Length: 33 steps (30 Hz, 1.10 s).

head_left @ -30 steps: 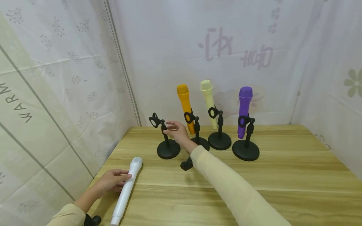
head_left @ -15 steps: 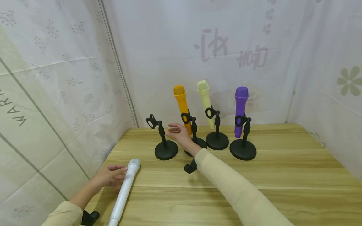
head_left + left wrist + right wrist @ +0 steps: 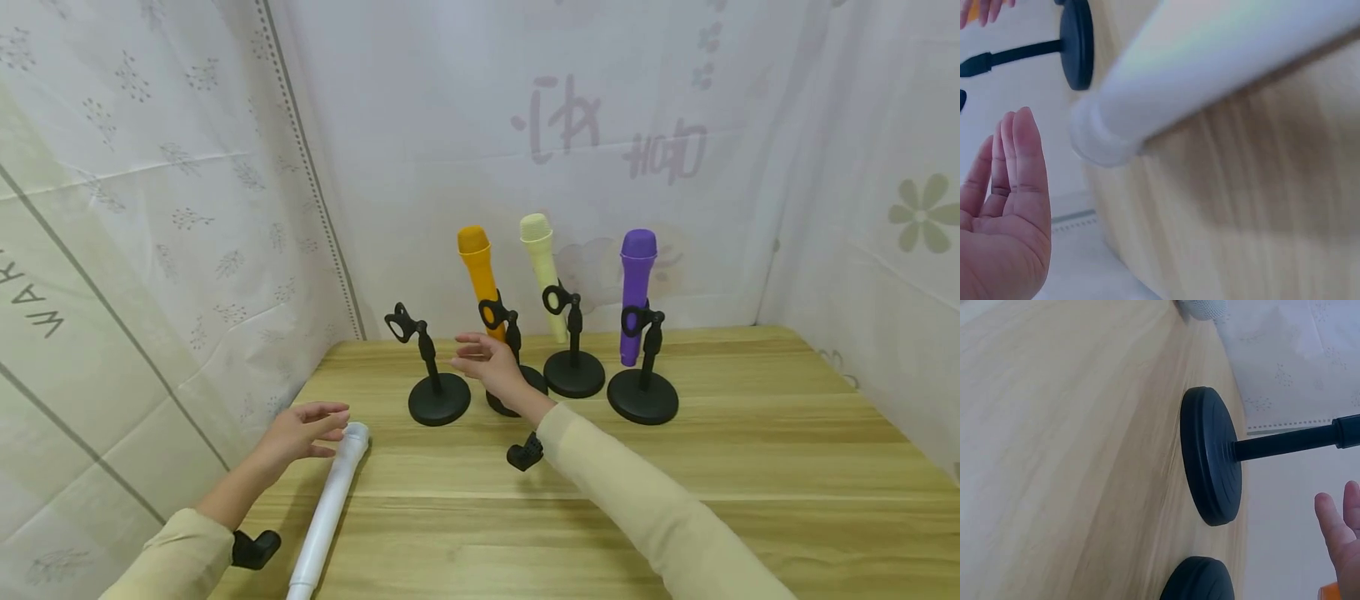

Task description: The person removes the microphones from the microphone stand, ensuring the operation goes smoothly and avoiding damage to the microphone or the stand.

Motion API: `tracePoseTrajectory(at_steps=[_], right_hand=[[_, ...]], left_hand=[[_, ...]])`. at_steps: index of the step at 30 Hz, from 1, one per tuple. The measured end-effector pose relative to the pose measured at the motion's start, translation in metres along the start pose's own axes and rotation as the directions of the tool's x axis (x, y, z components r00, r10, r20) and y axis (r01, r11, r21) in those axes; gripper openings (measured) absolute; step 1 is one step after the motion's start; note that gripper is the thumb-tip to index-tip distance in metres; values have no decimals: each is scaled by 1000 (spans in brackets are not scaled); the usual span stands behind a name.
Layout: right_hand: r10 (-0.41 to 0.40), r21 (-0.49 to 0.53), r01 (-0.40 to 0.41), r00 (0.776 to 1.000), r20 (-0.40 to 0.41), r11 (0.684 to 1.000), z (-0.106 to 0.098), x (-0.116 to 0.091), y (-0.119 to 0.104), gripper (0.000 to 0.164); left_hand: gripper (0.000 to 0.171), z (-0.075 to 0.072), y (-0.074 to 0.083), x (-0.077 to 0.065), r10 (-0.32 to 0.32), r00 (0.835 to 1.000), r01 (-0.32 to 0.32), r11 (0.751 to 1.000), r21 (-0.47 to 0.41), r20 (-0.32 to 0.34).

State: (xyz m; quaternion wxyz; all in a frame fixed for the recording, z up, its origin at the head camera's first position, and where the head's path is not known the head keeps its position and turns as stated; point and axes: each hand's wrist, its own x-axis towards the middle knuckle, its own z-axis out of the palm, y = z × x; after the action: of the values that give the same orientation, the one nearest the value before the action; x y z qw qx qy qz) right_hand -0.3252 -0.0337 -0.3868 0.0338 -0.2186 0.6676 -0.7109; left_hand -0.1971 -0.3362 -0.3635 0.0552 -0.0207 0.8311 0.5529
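A white microphone (image 3: 327, 508) lies on the wooden table at the left, its head pointing away from me. My left hand (image 3: 296, 437) hovers over its head end with fingers extended, and the left wrist view shows the palm (image 3: 1007, 219) apart from the microphone. The leftmost black microphone stand (image 3: 438, 396) stands upright, its ring clip tilted up to the left. Just right of its pole is my right hand (image 3: 491, 367), fingers loosely stretched and holding nothing. That hand partly covers the stand of the orange microphone (image 3: 480, 271).
Farther right, a pale yellow microphone (image 3: 543, 267) and a purple microphone (image 3: 637, 283) sit tilted in black stands along the back. Patterned curtains (image 3: 420, 167) hang behind and beside the table (image 3: 675, 492). Black wrist mounts (image 3: 257, 550) show below both hands.
My left hand has let go of the white microphone and risen off it. My right hand has drawn away from the leftmost stand, slightly to the right. The head view has shifted a little.
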Motion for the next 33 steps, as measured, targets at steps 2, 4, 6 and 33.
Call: tracePoseTrajectory(at_steps=[2, 4, 6, 33], right_hand=[[-9, 7, 9, 1000, 7, 1000, -3, -2, 1, 38], [-12, 11, 12, 1000, 10, 1000, -5, -5, 1, 38], [-25, 5, 25, 1000, 14, 1000, -8, -9, 1, 38], [-112, -92, 112, 994, 7, 989, -45, -52, -25, 40]], left_hand=[[59, 4, 7, 3, 16, 1000, -16, 1000, -14, 18], [58, 8, 15, 6, 32, 999, -31, 999, -26, 39], [57, 14, 21, 9, 51, 997, -50, 998, -31, 52], [56, 87, 78, 45, 295, 954, -300, 934, -193, -54]])
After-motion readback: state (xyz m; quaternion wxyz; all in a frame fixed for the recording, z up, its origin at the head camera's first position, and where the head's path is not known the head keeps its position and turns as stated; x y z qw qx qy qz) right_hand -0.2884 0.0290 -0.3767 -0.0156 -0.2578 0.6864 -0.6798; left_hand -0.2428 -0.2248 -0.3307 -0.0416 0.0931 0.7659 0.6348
